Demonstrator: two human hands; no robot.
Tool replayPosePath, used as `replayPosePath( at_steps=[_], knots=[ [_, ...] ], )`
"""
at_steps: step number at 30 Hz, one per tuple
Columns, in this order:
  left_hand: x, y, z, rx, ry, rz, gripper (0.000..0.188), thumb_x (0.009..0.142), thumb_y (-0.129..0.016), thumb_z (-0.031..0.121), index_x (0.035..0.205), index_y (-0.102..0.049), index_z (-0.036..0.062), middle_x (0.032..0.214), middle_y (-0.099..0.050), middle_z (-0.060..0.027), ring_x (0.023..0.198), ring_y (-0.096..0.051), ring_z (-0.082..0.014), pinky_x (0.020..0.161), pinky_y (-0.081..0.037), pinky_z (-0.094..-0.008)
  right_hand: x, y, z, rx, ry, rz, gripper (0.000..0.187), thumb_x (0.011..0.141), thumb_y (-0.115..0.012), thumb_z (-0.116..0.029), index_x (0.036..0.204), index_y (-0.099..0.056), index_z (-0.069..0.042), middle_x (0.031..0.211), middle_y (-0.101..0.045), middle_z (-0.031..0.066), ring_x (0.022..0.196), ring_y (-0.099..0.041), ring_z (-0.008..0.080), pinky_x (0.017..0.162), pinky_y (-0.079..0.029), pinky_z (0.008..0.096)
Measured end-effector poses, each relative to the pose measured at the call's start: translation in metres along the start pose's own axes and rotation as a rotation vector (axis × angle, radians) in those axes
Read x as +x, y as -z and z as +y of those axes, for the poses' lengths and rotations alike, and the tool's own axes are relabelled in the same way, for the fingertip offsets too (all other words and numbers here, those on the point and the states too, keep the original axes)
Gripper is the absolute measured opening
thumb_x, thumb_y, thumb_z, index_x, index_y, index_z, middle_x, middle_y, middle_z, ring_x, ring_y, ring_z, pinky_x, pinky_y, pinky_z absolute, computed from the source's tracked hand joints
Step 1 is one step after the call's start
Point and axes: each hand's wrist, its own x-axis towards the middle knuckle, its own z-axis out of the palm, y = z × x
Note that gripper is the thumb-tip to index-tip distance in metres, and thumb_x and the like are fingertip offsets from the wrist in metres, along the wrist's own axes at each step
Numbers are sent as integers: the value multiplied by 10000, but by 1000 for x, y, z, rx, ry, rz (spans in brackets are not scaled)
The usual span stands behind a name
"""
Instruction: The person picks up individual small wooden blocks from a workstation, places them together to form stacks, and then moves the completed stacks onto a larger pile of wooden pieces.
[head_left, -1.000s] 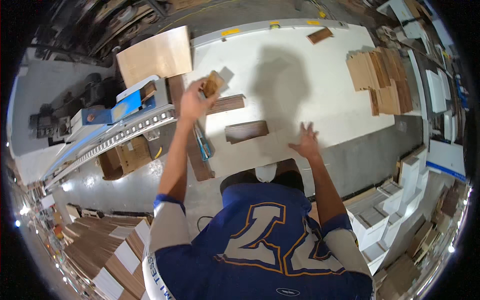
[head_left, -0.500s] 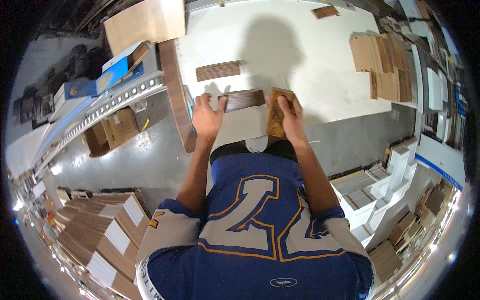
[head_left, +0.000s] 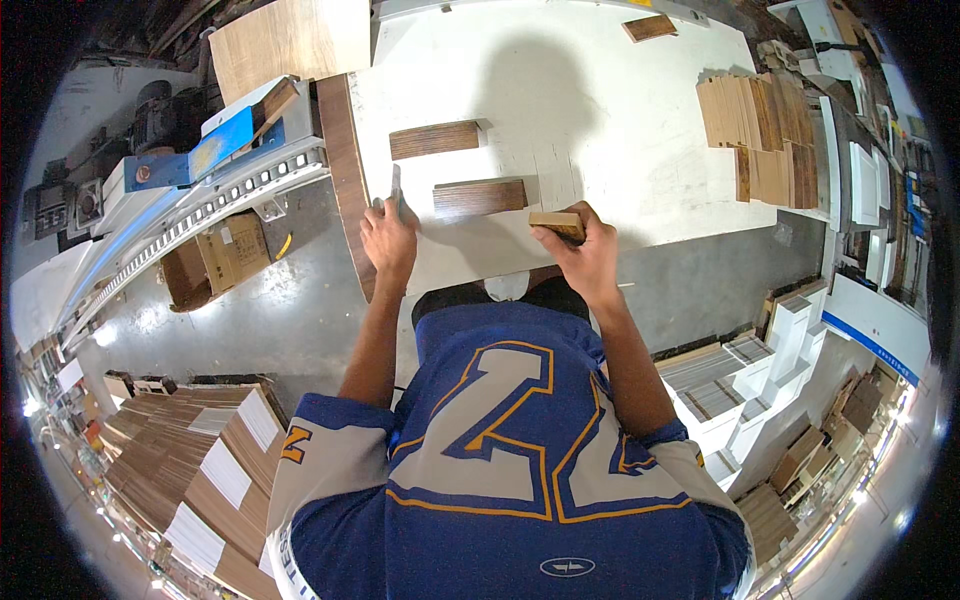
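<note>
My left hand is closed around a slim hand tool with a flat grey blade, which points away from me near the white table's left edge. In my right hand a short wooden board is gripped between thumb and fingers, tipped so its pale edge faces up. Between the hands, a dark brown grooved wood piece lies on the tabletop, touched by neither hand. A similar brown piece rests just beyond it.
Pale and brown boards are stacked at the table's right. One small brown piece lies at the far edge. A long brown panel borders the left side, beside a metal rail. A cardboard box sits on the floor.
My left hand has left the grooved piece, moved left and picked up the bladed tool. My right hand has turned its board from face-up to edge-up.
</note>
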Motion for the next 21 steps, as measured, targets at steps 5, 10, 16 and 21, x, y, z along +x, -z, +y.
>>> replayPosePath(
  at_steps=[5, 10, 16, 21],
  knots=[
    [-2, -11, -26, -333, 128, -56, 409, 889, -764, 221, 1217, -597, 44, 1066, -687, -185, 914, -680, -396, 903, -552, -526, 1, 7, -9, -38, 87, -7, 330, 868, -896, -240, 954, -680, -5, 850, -786, 112, 751, -748, 137, 663, -595, 297],
    [-19, 73, 13, -1239, 326, -391, 162, 1047, -597, 181, 1144, -609, 51, 787, -533, 23, 620, -478, -60, 529, -410, -260, 2, 12, -12, -150, 165, 42, 416, 837, -900, -414, 921, -705, -56, 815, -776, 111, 717, -772, 232, 644, -601, 347],
    [-56, 159, 82, -976, -305, -442, 438, 1118, -503, 364, 1445, -544, 76, 1053, -687, -179, 905, -685, -347, 838, -545, -459, 9, 11, -22, -247, 319, 31, 342, 789, -947, -261, 918, -713, -48, 841, -790, 93, 742, -776, 207, 649, -591, 311],
    [-63, 180, 108, -909, -428, -429, 528, 1115, -464, 405, 1566, -479, 132, 1245, -683, -284, 1099, -668, -514, 942, -531, -536, 13, 12, -30, -255, 369, 33, 347, 766, -958, -269, 921, -732, -57, 820, -785, 84, 720, -767, 211, 640, -584, 316]
  ],
)
